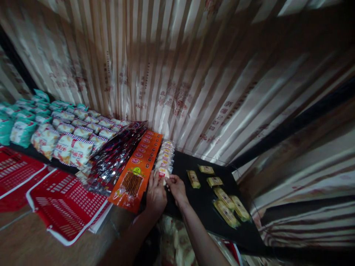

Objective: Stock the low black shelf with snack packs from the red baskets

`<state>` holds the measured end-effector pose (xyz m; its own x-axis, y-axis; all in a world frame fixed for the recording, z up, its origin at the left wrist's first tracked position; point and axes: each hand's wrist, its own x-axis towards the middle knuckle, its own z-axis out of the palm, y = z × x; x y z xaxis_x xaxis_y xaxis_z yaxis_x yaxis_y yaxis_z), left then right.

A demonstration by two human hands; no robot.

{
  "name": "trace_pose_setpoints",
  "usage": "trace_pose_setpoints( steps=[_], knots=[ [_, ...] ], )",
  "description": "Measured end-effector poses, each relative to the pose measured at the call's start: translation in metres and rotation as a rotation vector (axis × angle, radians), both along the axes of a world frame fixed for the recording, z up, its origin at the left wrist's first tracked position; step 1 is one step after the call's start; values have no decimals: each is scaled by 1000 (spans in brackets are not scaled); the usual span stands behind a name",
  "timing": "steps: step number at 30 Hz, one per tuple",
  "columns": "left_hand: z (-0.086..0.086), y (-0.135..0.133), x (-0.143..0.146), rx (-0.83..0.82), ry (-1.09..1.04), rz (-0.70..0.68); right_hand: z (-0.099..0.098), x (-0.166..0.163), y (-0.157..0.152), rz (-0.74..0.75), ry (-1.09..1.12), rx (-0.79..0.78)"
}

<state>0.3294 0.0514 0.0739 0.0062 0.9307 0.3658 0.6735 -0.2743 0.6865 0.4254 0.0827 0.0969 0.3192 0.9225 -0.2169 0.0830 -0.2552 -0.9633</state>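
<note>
Left hand (155,192), right hand (177,189) pinching white packet (164,173) right of orange packet (135,173). You're apparently placing it; likely needing gentle release.

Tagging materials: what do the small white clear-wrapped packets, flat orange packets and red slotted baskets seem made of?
Small white clear-wrapped packets: probably glossy plastic film; transparent edges.
Flat orange packets: likely shiny plastic film; wrinkled highlights.
Red slotted baskets: look like moulded plastic, perhaps satin; regular slots, uniform colour.
</note>
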Motion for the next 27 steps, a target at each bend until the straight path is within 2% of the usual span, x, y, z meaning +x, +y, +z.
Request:
trace_pose_setpoints(
  steps=[6, 12, 15, 19, 21, 24, 27],
  knots=[
    [-7, 5, 2, -39, 121, -72, -12, 3, 7, -30, -82, 9],
    [0, 3, 2, -70, 155, -65, -20, 3, 7, -62, -125, 32],
    [5, 1, 0, -64, 175, -65, -18, 2, -4, -87, -122, 48],
    [19, -5, -7, 31, 168, -62, -8, 7, -51, -123, -129, 151],
    [28, -12, -11, 79, 145, -175, -5, 15, -88, -109, -162, 192],
    [38, -32, -11, 97, 134, -395, -9, 36, -148, -70, -329, 139],
    [32, -67, 4, 6, 106, -520, -25, 66, -199, -71, -549, 13]
  ],
)
